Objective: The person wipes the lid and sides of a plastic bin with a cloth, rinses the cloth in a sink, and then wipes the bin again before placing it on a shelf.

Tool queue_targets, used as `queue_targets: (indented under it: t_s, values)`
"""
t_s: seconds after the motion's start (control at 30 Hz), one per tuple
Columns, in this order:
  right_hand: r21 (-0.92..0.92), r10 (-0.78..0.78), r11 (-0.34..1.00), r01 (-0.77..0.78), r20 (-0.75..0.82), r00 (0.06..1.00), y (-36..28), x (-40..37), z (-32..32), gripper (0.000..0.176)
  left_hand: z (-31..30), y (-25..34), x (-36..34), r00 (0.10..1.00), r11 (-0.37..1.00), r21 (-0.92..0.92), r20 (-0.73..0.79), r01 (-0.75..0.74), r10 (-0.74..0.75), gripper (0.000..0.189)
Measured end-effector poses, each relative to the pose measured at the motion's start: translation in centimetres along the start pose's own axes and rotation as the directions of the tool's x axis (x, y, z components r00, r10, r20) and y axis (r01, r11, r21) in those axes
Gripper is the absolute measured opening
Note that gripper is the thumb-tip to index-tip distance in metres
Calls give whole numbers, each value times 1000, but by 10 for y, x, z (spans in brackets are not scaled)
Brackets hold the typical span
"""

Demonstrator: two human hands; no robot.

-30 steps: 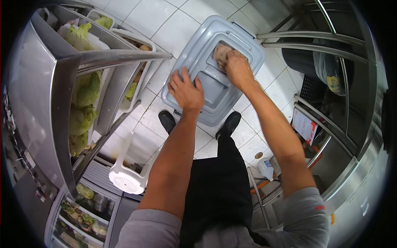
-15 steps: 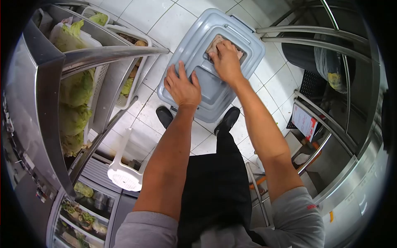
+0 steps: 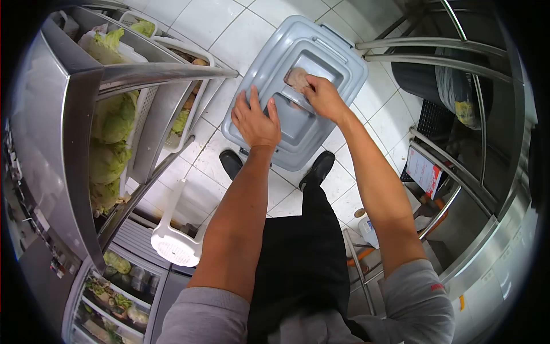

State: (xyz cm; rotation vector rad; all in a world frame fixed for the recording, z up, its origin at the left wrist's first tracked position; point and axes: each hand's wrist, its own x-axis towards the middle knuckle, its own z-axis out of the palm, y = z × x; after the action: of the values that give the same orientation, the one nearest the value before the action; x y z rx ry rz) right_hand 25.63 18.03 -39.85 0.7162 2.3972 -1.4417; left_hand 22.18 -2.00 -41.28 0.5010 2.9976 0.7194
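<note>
A grey-blue plastic lid [image 3: 274, 66] with recessed panels covers a large tub on the floor in front of my shoes. My left hand [image 3: 256, 121] rests on the lid's left part, its fingers spread. A pale, damp-looking cloth [image 3: 297, 79] lies bunched in the far recessed panel, pinched by my right hand [image 3: 325, 98]. Part of the cloth is hidden under those fingers. The panel around it has a wet shine.
To the left, a metal rack [image 3: 134, 71] carries baskets with lettuce [image 3: 112, 120]. A white plastic stool [image 3: 175, 243] stands lower left, by a glass-fronted fridge [image 3: 120, 286]. Metal tube shelving [image 3: 429, 43] lines the right, with a white-and-red box [image 3: 423, 171]. Tiles [image 3: 238, 26] cover the floor.
My right hand has drawn the cloth slightly towards the left and down within the panel, and its wrist has shifted right. My left hand stays on the lid, fingers still spread.
</note>
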Motion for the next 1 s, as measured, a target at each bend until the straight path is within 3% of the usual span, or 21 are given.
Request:
queue_targets:
  t_s: [0.1,0.13,0.23,0.27,0.3,0.33,0.37,0.47,0.57,0.63,0.73,0.83,0.93,1.0]
  values:
    - [198,19,979,45,-311,950,-6,-18,24,11,0,-1,-1,1000,1000,4,-2,-6,6,53]
    - [288,69,957,35,-344,937,-7,-17,30,13,0,-2,0,1000,1000,7,-8,-6,6,54]
    - [769,290,596,230,-474,832,-28,-4,26,18,0,-3,1,1000,1000,-3,-12,-20,20,53]
    - [567,103,791,229,-493,864,-35,-7,21,26,0,-4,2,1000,1000,-4,-18,-20,20,53]
    - [226,-117,941,253,-483,868,-42,-3,25,28,1,-4,2,1000,1000,-6,-20,-24,24,53]
    - [-145,-315,949,280,-391,865,-51,4,35,31,1,-4,0,999,1000,-8,-21,-29,29,53]
    - [-492,-464,813,310,-228,856,-55,10,38,34,0,-4,0,999,1000,-12,-18,-29,29,53]
    - [-479,-375,843,243,-199,905,-41,45,18,46,0,-2,3,999,999,-28,-26,-35,34,52]
    - [-662,-291,750,10,-317,903,-44,26,5,47,-2,-1,4,999,999,-35,-22,-39,38,52]
    - [-653,-213,753,-84,-363,907,-24,11,-10,49,-4,-2,4,1000,999,-33,-11,-26,26,52]
    - [-649,-162,755,-93,-323,932,2,3,-34,50,-4,-2,4,999,999,-23,-13,-30,29,51]
    - [-512,-207,857,61,-233,950,-5,63,-29,50,-4,-1,4,999,999,-29,-18,-32,32,50]
    - [-564,-159,825,40,-165,973,-21,106,-34,52,-5,0,4,1000,999,-23,0,-26,26,50]
    - [-466,-170,883,62,-194,966,-5,82,-47,54,-2,-2,4,999,999,-40,2,-34,34,52]
